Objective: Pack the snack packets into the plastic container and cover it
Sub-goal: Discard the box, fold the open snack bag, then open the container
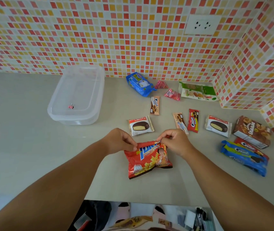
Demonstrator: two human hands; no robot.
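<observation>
Top edge of the potato snack bag [147, 160] hidden under both hands' fingertips [133, 148].

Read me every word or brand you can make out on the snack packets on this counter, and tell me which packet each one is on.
"POTATO SNACK", with the S half creased away, on the red chip bag pinched at its top by both hands.
"Choco Pie" on the left white pie packet.
"Cream-O", partly blurred, on the red biscuit packet and the blue roll.
Text on the brown box and the blue pack near the wall is not legible.

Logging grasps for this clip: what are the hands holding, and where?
Both the left hand and right hand pinch the red potato snack bag along its top edge.
</observation>
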